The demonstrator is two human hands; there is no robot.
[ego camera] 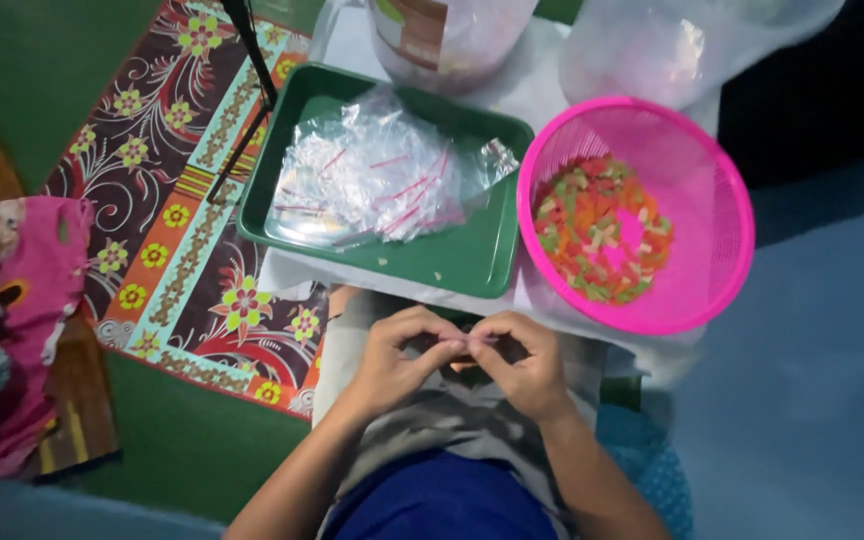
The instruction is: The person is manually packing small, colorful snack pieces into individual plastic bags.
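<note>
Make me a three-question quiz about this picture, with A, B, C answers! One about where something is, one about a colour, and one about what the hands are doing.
1. Where does the pile of small clear bags lie?
A. in the green tray
B. in the basket
C. on the patterned mat

2. What colour is the round basket with the mixed colourful bits?
A. blue
B. pink
C. yellow

3. How are the two hands?
A. far apart
B. flat on the tray
C. together, fingers pinching something small

Answers:
1 A, the bags rest inside the tray's rim.
2 B, its mesh wall is bright pink.
3 C, the left hand and right hand meet over the lap; what they pinch is too small to tell.
</note>
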